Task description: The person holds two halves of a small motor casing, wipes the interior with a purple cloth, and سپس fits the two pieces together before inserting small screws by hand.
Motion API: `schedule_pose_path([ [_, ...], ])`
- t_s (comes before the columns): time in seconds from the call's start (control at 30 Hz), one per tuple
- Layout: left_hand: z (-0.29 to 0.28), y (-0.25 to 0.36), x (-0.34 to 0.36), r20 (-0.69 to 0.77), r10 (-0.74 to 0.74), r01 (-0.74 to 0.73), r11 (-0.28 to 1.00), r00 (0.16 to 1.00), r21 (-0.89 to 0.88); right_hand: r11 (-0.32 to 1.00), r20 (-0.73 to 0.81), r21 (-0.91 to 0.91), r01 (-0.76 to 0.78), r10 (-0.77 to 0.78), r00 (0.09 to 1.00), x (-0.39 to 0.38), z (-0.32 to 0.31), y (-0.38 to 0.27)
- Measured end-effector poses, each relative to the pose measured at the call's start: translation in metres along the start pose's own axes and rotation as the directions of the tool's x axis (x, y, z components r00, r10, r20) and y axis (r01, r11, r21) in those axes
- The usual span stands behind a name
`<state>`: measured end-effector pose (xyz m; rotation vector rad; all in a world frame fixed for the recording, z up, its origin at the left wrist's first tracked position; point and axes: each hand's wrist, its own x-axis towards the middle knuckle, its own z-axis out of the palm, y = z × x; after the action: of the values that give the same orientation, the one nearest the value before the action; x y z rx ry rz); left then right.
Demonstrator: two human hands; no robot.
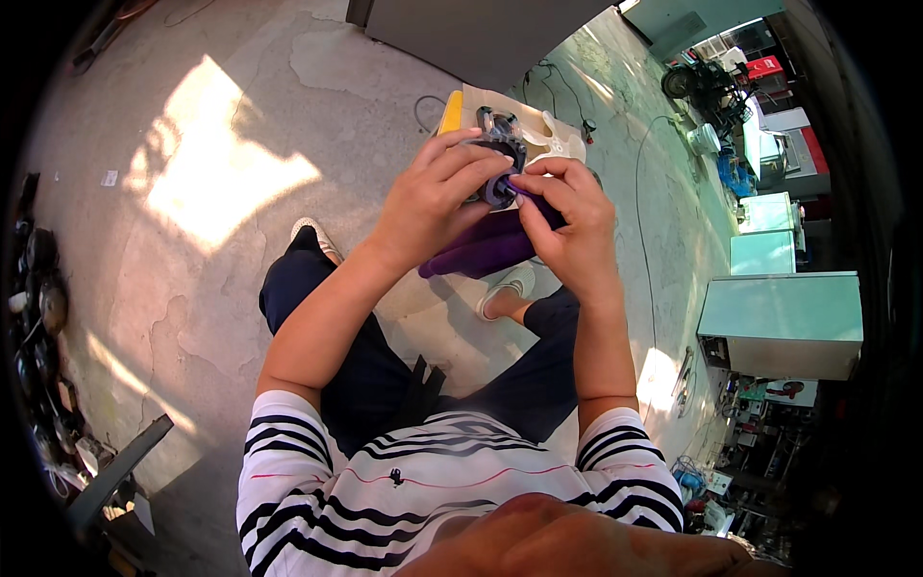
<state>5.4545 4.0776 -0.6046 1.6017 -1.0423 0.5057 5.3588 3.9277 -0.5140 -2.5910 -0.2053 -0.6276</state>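
Observation:
Both hands meet at a dark grey machine part (500, 123) with a round, hollow lower end, above a small light-coloured work surface. Its exact kind is unclear. My left hand (430, 195) is closed round it from the left, fingers bent over its top and side. Beside its round end, my right hand (569, 219) pinches a bit of purple cloth (486, 245), thumb and forefinger at the opening. The rest of the cloth hangs below the hands, above my feet. Just right of the part lies a white piece with several blade-like arms (558, 142).
A yellow piece (451, 112) stands at the surface's left edge. Beyond is a large grey cabinet (461, 34). Cables (558, 87) trail over the concrete floor (192, 317). Boxes and a pale cabinet (781, 322) line the right; dark clutter (43, 317) lies far left.

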Motion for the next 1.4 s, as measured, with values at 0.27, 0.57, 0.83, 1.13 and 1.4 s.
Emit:
schedule_pose_path([
  [0.27, -0.001, 0.001, 0.002, 0.027, 0.001, -0.002, 1.0, 1.0, 0.027, 0.979, 0.062, 0.141, -0.149, 0.142, 0.988, -0.006, -0.002, 0.011],
  [0.57, 0.003, 0.006, 0.001, 0.081, 0.051, -0.061, 0.99, 0.995, 0.131, 0.895, 0.073, 0.255, -0.366, 0.36, 0.93, -0.005, 0.0, 0.011],
  [0.83, 0.008, 0.007, -0.003, 0.097, 0.073, -0.091, 0.977, 0.993, 0.191, 0.952, 0.143, 0.084, -0.294, 0.28, 0.949, 0.0, -0.001, 0.001],
  [1.13, 0.011, 0.005, -0.004, 0.046, 0.024, -0.028, 0.995, 0.999, 0.097, 0.949, 0.066, 0.069, -0.307, 0.302, 0.951, 0.002, -0.002, 0.01],
  [1.4, 0.009, 0.003, -0.005, -0.04, -0.009, 0.013, 0.994, 0.999, 0.105, 0.821, 0.106, 0.351, -0.451, 0.444, 0.89, -0.007, 0.008, 0.015],
])
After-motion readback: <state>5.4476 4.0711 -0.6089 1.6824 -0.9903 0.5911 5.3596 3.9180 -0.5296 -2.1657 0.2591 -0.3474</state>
